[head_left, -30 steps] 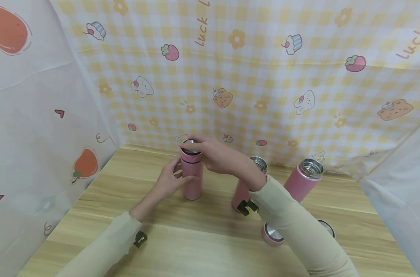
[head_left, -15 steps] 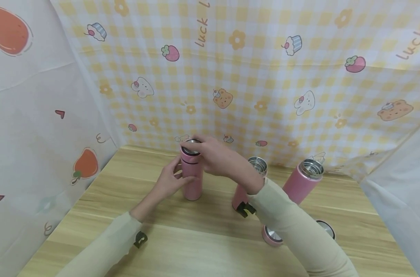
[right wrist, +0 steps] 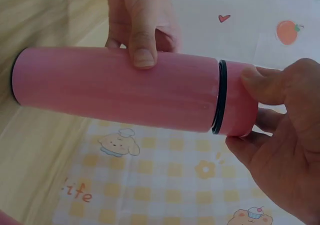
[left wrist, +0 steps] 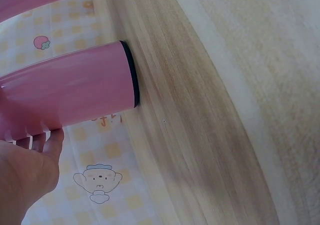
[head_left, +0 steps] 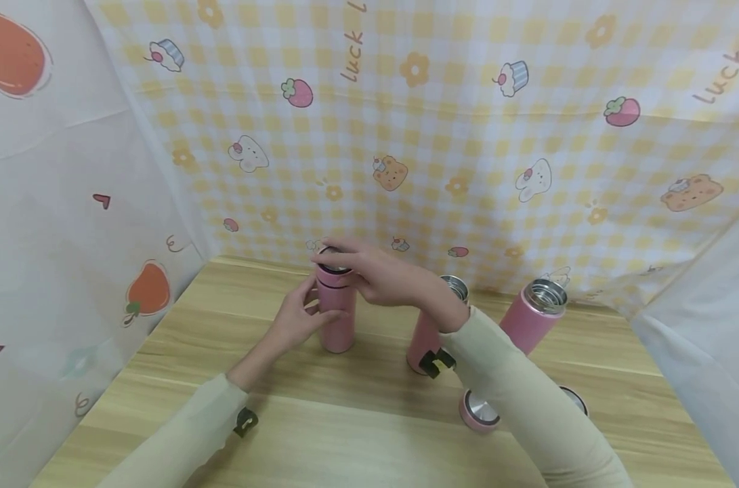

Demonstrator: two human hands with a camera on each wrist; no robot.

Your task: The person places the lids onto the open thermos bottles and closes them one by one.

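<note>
A pink thermos bottle (head_left: 337,329) stands upright on the wooden table, toward the back left. My left hand (head_left: 294,322) grips its body from the left, the thumb lying across the front. Over the top, my right hand (head_left: 384,271) holds the pink lid (right wrist: 237,97) with thumb and fingers round its rim. In the right wrist view a dark ring shows between lid and body. The left wrist view has the bottle's base (left wrist: 131,75) on the wood and the left fingers under its side.
Two more pink bottles stand lidless to the right, one (head_left: 424,339) partly behind the right forearm, the other (head_left: 530,322) farther right. A pink lid (head_left: 480,412) lies on the table (head_left: 345,434), and another lid (head_left: 575,400) shows past the sleeve. A checked cloth (head_left: 430,135) hangs behind.
The right hand shifts slightly about the lid, its fingers and wrist turning a little. The left hand and the bottle stay where they were.
</note>
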